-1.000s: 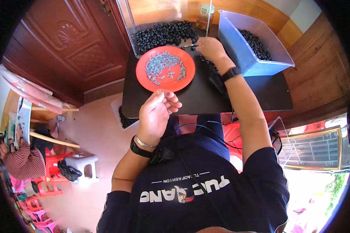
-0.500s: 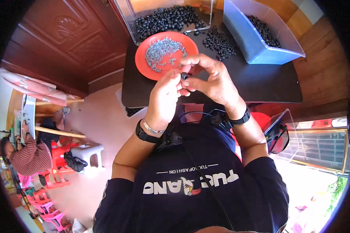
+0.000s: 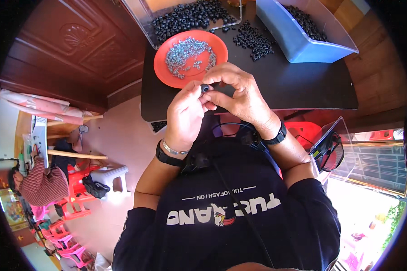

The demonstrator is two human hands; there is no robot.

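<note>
the left hand (image 3: 184,115) pinches a small black ring (image 3: 205,88); the right hand (image 3: 243,95) curls narrow fingers beside it, grip unclear. this apparent two-handed handling step calls for steadiness, near a red plate (image 3: 160,70).

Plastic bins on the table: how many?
2: a clear bin beyond the red plate, a bluish bin to its right. Others may be out of view.

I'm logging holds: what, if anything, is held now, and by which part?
A small black ring-shaped piece, held by its outer side in the left grip. The right grip is close beside it; whether it holds anything cannot be told.
</note>
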